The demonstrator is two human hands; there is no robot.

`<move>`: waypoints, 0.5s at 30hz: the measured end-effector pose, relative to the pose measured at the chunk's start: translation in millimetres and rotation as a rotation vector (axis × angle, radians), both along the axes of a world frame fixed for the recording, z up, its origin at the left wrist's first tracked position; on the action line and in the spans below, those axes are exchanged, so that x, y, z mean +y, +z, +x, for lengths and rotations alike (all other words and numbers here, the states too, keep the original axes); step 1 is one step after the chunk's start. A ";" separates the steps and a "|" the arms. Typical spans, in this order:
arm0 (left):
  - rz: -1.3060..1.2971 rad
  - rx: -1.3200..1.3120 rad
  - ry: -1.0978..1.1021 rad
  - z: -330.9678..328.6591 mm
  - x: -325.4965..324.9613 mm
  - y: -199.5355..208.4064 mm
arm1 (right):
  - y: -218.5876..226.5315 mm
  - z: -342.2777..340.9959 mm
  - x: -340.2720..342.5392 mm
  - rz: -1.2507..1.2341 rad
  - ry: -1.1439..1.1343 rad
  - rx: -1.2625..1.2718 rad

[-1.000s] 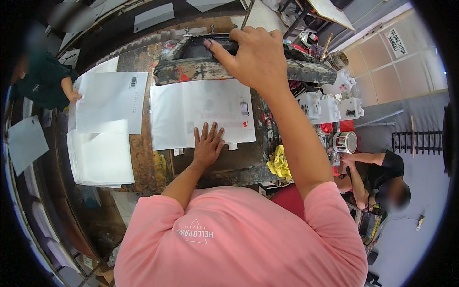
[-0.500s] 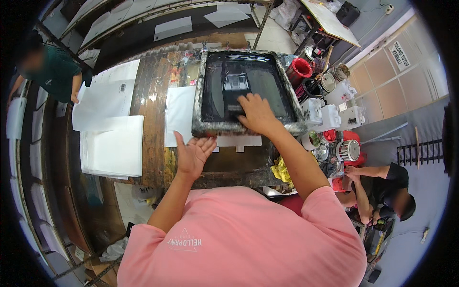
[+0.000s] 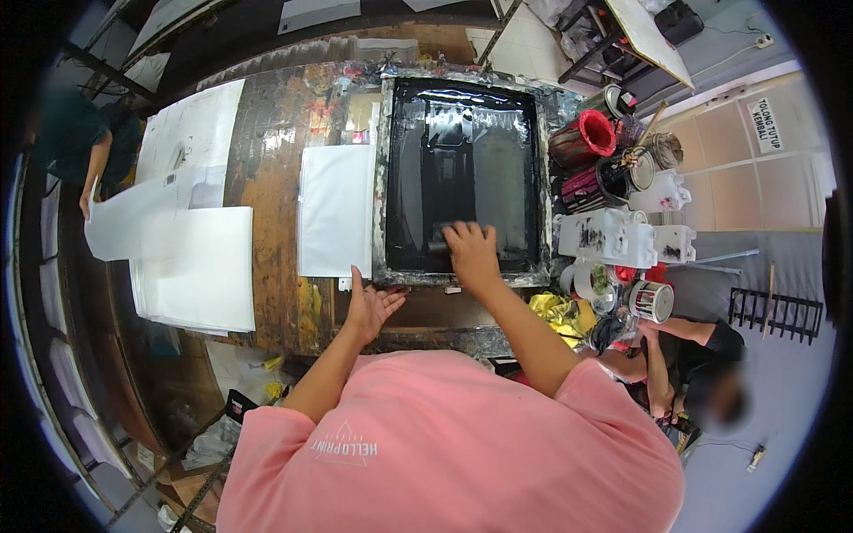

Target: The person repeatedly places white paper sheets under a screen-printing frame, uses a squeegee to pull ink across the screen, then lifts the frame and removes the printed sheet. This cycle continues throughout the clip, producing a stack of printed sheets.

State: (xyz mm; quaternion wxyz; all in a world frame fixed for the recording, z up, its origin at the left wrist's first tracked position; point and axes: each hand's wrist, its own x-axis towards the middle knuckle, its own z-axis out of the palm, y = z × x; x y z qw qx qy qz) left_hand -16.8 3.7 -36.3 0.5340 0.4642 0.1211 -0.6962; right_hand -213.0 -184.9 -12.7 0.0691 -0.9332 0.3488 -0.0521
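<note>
A screen printing frame (image 3: pixel 381 195) with a pale, ink-stained rim lies before me, its mesh (image 3: pixel 506 178) coated in glossy black ink. My right hand (image 3: pixel 473 258) is closed over a small dark squeegee (image 3: pixel 437 236), mostly hidden by the fingers, near the mesh's close end. Just off the frame's near left corner, my left hand (image 3: pixel 373 311) is held open, palm up, fingers spread and holding nothing. White sheets (image 3: pixel 336 213) lie against the frame's left side.
Stacked white paper (image 3: pixel 195 275) covers the worn wooden table (image 3: pixel 271 178) at left, where another person's hand (image 3: pixel 86 202) holds a sheet. Ink tubs (image 3: pixel 597 133), white containers (image 3: pixel 595 233) and a yellow cloth (image 3: pixel 560 318) crowd the right. A second person (image 3: pixel 702 364) sits there.
The tilted frame now lies flatter and squarer. My right hand has drawn the squeegee toward me. My left hand stays open nearby. The person at left has pulled a sheet farther left.
</note>
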 end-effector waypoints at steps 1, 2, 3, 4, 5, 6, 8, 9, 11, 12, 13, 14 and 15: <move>0.034 -0.013 -0.001 -2.5 -1.2 3.0 | -2.7 10.5 -16.9 -0.004 -0.012 -0.004; 0.066 -0.029 -0.003 -2.9 -2.4 4.9 | -5.7 22.9 -38.3 -0.010 -0.027 -0.011; 0.058 -0.019 -0.012 -1.6 -1.4 3.1 | -8.7 35.5 -60.4 -0.019 -0.041 -0.019; 0.049 -0.011 -0.024 -0.6 -0.4 1.1 | -12.4 47.0 -82.6 -0.053 -0.050 -0.015; 0.037 -0.004 -0.034 0.5 -0.6 0.0 | -15.8 57.5 -103.9 -0.087 -0.056 -0.012; 0.039 -0.002 -0.058 2.2 -3.1 4.6 | -17.7 64.7 -124.4 -0.081 -0.067 -0.002; -0.002 0.032 -0.064 4.8 -2.1 1.3 | -14.4 78.1 -153.1 -0.074 -0.069 0.012; -0.024 0.048 -0.065 5.3 -0.9 -1.3 | -12.0 78.4 -154.7 -0.050 -0.062 0.029; -0.018 0.001 -0.096 2.9 1.0 -4.8 | -6.0 72.7 -154.1 -0.006 -0.051 0.065; -0.020 -0.022 -0.106 1.6 -0.1 -4.3 | -3.8 67.7 -147.8 0.003 -0.032 0.094; -0.035 -0.038 -0.111 1.6 -0.2 -3.2 | -2.5 56.8 -131.9 0.011 -0.017 0.123; -0.051 -0.052 -0.112 1.0 1.1 -1.8 | 1.0 45.9 -112.8 0.018 0.002 0.156; -0.066 -0.066 -0.106 -2.2 4.2 -0.1 | 8.7 34.6 -89.1 0.060 0.020 0.162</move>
